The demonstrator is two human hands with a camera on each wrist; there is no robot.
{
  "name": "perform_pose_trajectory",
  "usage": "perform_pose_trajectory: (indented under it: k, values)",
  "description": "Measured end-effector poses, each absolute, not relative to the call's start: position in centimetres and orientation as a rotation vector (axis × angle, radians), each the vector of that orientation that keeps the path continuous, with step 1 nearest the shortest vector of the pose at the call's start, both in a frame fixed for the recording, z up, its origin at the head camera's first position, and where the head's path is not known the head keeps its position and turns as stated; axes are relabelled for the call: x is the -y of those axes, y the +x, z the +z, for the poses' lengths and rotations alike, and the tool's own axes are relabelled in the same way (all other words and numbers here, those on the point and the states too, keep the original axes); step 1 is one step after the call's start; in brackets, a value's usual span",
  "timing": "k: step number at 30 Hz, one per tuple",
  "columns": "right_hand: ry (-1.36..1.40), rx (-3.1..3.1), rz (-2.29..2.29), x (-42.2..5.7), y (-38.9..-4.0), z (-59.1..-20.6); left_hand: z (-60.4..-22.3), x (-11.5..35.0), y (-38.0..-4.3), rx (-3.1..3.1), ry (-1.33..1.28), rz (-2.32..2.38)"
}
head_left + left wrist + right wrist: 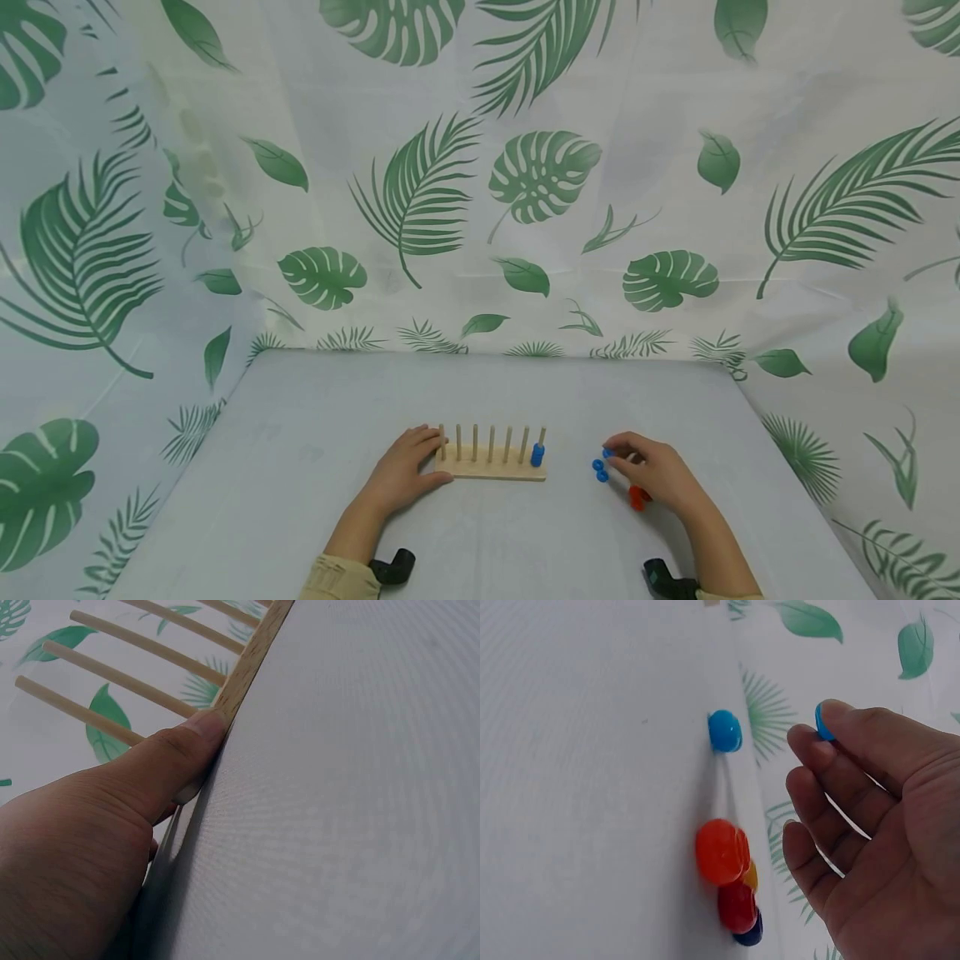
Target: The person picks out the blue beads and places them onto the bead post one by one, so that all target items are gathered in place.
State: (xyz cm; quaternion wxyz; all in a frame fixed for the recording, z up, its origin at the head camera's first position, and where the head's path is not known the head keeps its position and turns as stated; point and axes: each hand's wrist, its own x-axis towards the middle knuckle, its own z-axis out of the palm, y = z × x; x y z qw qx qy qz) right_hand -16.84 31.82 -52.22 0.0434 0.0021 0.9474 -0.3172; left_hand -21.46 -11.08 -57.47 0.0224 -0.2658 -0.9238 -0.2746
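A pale wooden peg board [491,472] with a row of several upright pegs stands on the table. Blue beads [537,455] sit stacked on its rightmost peg. My left hand [401,473] holds the board's left end, thumb along the front edge and fingers round the back; in the left wrist view, the thumb [180,746] presses against the base. To the right of the board, my right hand [660,477] pinches a small blue bead [824,724] between thumb and index finger, above the table. Two loose blue beads [602,476] lie just left of that hand.
Red beads [637,497] lie below the right hand. The right wrist view shows an orange-red bead [718,851] with red, yellow and dark blue ones clustered behind it. A white table [315,400] meets leaf-printed cloth [547,325] at its back and sides.
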Motion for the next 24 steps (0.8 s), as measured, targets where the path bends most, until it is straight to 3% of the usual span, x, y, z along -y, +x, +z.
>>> perform_pose_trajectory:
  k: [24]
  values:
    - [-0.401, -2.946, -1.092, -27.2, -18.2, -48.7, -57.4, 11.0, -21.4, 2.87, -0.811, -0.849]
